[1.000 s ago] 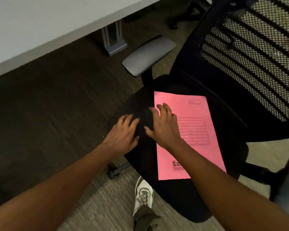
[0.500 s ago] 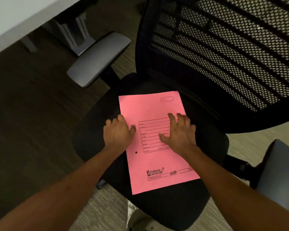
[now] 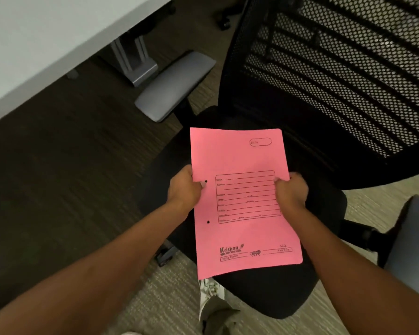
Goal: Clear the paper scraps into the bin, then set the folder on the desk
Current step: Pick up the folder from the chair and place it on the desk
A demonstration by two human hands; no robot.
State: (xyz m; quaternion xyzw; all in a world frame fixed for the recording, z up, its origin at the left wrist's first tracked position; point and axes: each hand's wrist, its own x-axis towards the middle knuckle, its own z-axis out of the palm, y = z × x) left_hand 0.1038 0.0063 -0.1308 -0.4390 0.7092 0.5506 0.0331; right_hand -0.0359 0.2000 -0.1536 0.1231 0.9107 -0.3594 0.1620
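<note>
A pink folder with a printed form on its cover is held above the black seat of an office chair. My left hand pinches its left edge, thumb on top. My right hand grips its right edge the same way. The white desk runs across the top left corner. No paper scraps and no bin are in view.
The chair's black mesh backrest rises at the upper right, with a grey armrest to the left and another at the right edge. A grey desk leg stands under the desk. My white shoe is on the carpet below.
Both hands went from lying flat on the folder to gripping its side edges. The folder has come up off the chair seat.
</note>
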